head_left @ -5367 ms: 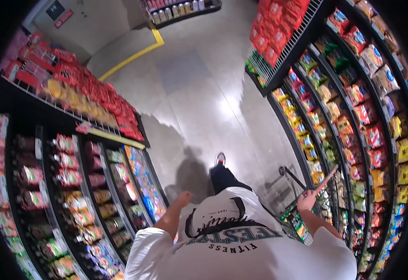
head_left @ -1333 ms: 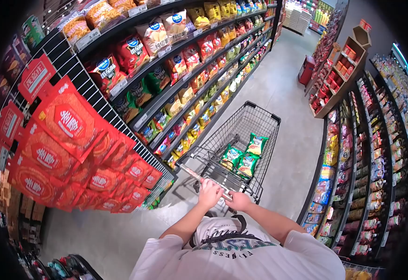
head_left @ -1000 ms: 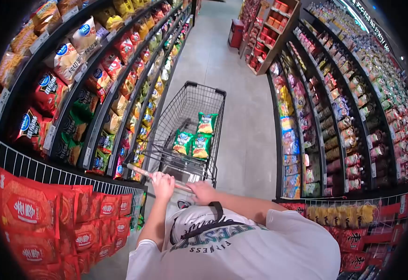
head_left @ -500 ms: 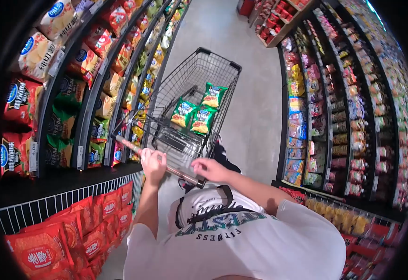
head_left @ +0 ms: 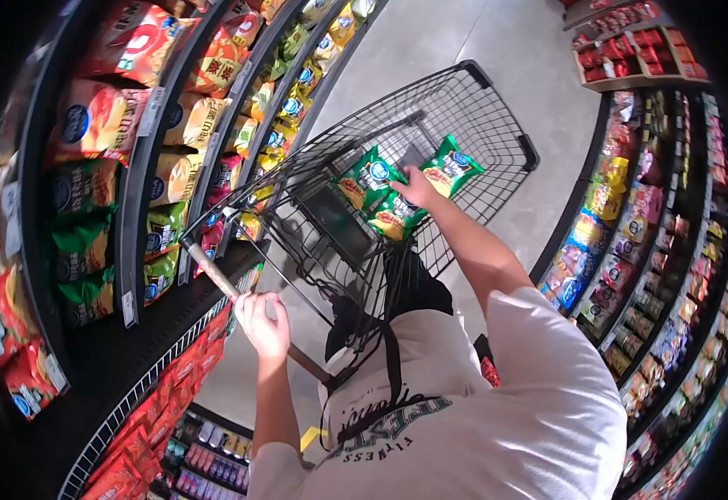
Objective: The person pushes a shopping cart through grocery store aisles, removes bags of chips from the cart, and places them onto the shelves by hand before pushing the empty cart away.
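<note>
My left hand (head_left: 262, 323) is closed around the handle (head_left: 214, 273) of a black wire shopping cart (head_left: 474, 100). My right hand (head_left: 418, 188) reaches into the cart basket, its fingers bent at the upper edge of a green bag of chips (head_left: 393, 218); part of the grip is hidden. On the left, close to my thumb, lies a second green chip bag (head_left: 368, 177). A third green bag (head_left: 450, 167) rests to the right of my fingers. Just beyond my fingertips a small dark grey surface shows, too indistinct to name.
Shelves of bagged snacks (head_left: 197, 121) rise close on the left. A wire rack of red packets (head_left: 135, 442) stands at lower left. More snack shelves (head_left: 605, 225) line the right side, and a wooden display (head_left: 630, 81) stands at the aisle's far end.
My right hand has gone from above the cart handle forward into the basket, onto the green bags. My left hand stays on the handle. The view has turned and tilted.
</note>
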Demonstrator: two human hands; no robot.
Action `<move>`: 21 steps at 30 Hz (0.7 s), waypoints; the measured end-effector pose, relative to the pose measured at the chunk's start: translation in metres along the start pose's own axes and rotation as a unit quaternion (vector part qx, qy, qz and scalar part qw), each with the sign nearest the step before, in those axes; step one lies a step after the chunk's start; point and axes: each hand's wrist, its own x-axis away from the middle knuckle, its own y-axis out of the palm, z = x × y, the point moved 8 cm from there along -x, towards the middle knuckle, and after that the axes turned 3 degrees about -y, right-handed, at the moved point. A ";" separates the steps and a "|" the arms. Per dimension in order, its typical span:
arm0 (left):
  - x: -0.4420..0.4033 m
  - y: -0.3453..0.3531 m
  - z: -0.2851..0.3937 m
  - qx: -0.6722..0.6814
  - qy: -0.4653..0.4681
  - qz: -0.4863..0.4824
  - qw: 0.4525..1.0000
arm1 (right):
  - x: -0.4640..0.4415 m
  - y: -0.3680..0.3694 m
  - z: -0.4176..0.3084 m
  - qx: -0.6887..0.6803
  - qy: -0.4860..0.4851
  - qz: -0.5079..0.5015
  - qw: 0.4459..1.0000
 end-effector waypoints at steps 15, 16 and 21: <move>-0.054 0.016 0.005 0.065 -0.020 0.006 0.998 | -0.050 0.027 -0.031 0.194 0.106 -0.019 0.975; -0.061 0.013 0.008 0.078 -0.025 0.007 0.997 | -0.053 0.035 -0.020 0.145 0.108 -0.029 0.983; -0.077 0.006 0.021 0.119 -0.002 0.058 0.991 | -0.022 0.006 -0.052 0.149 0.029 0.023 0.988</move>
